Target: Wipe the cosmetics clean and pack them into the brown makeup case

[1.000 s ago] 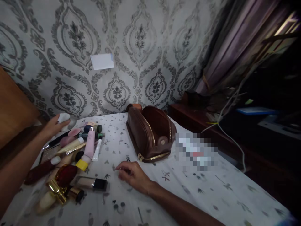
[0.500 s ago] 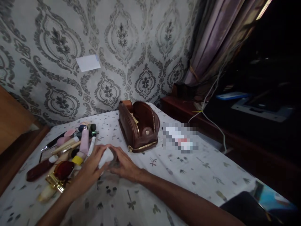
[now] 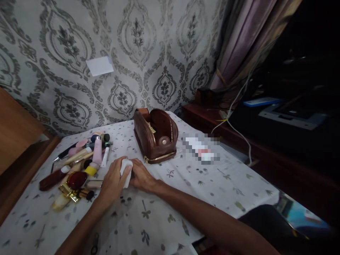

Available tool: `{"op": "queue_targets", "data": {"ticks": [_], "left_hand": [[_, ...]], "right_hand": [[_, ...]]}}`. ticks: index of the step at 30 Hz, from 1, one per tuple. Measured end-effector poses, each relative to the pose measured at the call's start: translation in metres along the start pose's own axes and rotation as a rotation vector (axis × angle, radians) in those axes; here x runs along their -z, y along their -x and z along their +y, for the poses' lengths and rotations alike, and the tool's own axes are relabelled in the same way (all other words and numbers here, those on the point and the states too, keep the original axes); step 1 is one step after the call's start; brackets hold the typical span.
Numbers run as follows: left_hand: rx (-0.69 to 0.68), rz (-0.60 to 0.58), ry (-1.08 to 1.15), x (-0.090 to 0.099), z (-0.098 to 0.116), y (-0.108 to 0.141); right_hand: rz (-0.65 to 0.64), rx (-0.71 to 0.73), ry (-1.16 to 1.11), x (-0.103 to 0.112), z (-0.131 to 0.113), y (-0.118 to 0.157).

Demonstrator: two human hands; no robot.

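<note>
My left hand [image 3: 113, 179] is closed on a folded white tissue or cloth [image 3: 126, 171]. Right beside it, my right hand [image 3: 143, 177] has its fingers curled round something small and dark, mostly hidden by the cloth and fingers. Both hands are together just above the printed sheet [image 3: 159, 212]. Beyond them stands a brown leather toiletry bag [image 3: 159, 150], unzipped with its top gaping. Left of my hands lies a pile of cosmetics, including a pink tube [image 3: 97, 150], a small white tube [image 3: 105, 157], a dark red bottle [image 3: 76, 180] and a gold-capped bottle [image 3: 69, 193].
A pixelated flat item [image 3: 200, 150] lies right of the bag. Patterned wallpaper [image 3: 138, 53] rises behind the sheet. To the right are a dark red wooden ledge [image 3: 196, 115], a white cable [image 3: 243, 136] and a purple curtain [image 3: 241, 42]. A wooden panel [image 3: 18, 127] borders the left.
The white cloth has turned more upright between my hands, and my hands have drawn closer together. The camera view has shifted slightly. The bag and the pile look unmoved.
</note>
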State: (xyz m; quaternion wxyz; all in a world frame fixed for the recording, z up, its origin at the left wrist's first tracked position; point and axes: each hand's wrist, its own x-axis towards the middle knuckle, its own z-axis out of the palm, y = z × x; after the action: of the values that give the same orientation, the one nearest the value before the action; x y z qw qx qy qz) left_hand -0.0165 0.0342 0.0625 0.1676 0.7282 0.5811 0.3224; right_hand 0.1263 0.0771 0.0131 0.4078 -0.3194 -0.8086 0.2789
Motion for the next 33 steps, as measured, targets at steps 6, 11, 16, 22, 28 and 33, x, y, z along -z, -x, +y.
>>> {"op": "queue_targets", "data": {"ticks": [6, 11, 16, 22, 28, 33], "left_hand": [[0.124, 0.061, 0.117, 0.005, 0.000, -0.015], [0.206, 0.110, 0.243, 0.011, -0.004, -0.020], [-0.015, 0.101, 0.072, 0.004, 0.005, -0.001], [-0.227, 0.076, -0.252, -0.011, 0.013, 0.018], [-0.132, 0.092, -0.033, -0.007, 0.004, 0.009], [0.094, 0.085, 0.374, 0.002, -0.007, -0.003]], "right_hand": [[-0.022, 0.077, -0.033, 0.001, -0.003, 0.004], [0.059, 0.049, -0.174, 0.001, -0.010, 0.005], [0.104, -0.041, -0.115, 0.000, -0.013, 0.003], [0.174, 0.038, 0.017, -0.008, -0.004, 0.003], [0.109, 0.147, 0.106, -0.009, -0.004, 0.007], [0.029, 0.113, -0.002, -0.002, -0.011, 0.007]]}}
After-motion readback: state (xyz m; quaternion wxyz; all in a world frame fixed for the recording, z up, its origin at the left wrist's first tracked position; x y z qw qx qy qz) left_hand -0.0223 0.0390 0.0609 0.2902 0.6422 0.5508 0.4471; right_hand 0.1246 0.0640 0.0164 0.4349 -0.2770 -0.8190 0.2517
